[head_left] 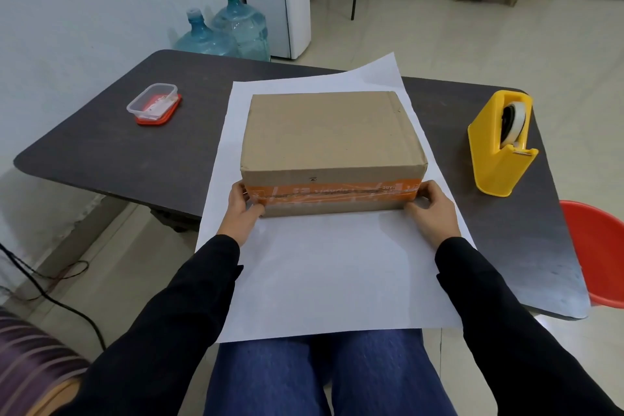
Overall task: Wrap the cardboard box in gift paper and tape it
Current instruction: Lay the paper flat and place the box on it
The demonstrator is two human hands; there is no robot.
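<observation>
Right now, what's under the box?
A white sheet of paper lies under the box, spread over the table. Whatever lies directly beneath the box's base is hidden.

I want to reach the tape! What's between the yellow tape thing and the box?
In the head view, only a strip of white paper and bare dark table lie between the tape dispenser and the cardboard box.

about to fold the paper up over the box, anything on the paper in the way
Nothing visible. Only the box sits on the paper, with both hands at its near corners; the tape dispenser and container stand off the sheet.
</observation>
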